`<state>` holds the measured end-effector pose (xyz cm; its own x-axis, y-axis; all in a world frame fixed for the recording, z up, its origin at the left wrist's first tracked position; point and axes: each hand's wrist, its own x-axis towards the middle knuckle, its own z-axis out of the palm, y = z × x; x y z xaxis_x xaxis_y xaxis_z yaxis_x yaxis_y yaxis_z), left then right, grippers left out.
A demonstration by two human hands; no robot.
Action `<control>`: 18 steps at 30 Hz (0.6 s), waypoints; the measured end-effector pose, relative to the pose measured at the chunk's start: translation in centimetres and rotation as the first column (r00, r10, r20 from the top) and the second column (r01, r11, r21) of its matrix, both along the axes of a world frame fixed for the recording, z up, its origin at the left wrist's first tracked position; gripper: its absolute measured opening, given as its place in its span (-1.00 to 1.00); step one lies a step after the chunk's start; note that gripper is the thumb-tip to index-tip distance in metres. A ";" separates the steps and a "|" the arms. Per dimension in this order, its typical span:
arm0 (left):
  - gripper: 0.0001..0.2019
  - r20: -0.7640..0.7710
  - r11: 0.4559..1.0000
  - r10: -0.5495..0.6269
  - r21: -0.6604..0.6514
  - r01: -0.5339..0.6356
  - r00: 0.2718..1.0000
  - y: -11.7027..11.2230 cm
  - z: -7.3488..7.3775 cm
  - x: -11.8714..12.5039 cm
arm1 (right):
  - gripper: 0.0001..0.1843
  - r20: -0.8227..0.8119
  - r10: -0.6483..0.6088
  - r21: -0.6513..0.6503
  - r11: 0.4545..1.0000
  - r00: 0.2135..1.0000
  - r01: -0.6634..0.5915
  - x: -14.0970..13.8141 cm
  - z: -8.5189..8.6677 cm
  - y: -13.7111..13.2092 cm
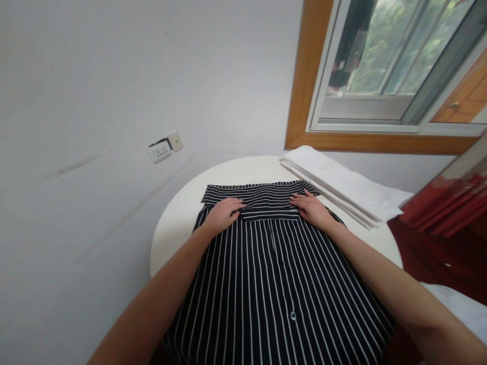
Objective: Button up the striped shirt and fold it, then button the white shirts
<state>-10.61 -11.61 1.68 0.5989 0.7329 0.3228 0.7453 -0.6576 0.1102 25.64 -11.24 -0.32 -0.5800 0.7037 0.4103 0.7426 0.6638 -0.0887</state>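
Garment [266,274] overhanging tbl [167,243] near edge, room showing L.
L hand [225,212] & R hand [311,209] lying flat atop, unclamped; white cloth [342,182] crowding R.

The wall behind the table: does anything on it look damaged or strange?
Yes: a dark, uneven patch borders the top of the white socket, possibly a gap behind it. Grey streaks also mark the wall.

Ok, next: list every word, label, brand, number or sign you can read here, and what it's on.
None can be read.
Striped garment: no lettering visible.
Socket: any marking is too small to read.
Pale patch beyond the window: too blurred to tell if it's a label.
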 end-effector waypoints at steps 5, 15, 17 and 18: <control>-0.67 0.070 1.000 0.002 -0.023 0.000 0.998 0.2 -0.4 -0.1 | -0.48 -0.019 0.003 -0.036 0.999 1.000 -0.003 -0.1 0.0 -0.2; -0.72 0.137 0.998 -0.004 -0.055 0.012 0.991 -0.6 0.5 0.1 | -0.49 -0.091 0.056 -0.011 0.998 0.994 -0.057 0.4 0.5 -0.9; -0.73 0.158 0.999 -0.008 -0.036 0.014 0.987 -0.7 0.5 0.0 | -0.49 -0.106 0.065 -0.010 0.998 0.992 -0.066 0.5 0.8 -1.0; -0.74 0.163 1.000 -0.012 -0.025 0.016 0.987 -0.8 0.5 0.0 | -0.49 -0.114 0.067 -0.012 0.998 0.991 -0.069 0.5 0.9 -1.1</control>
<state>-10.63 -12.39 2.22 0.5502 0.7343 0.3976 0.7070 -0.6630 0.2462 26.12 -12.30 0.58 -0.5771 0.6712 0.4652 0.6802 0.7103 -0.1810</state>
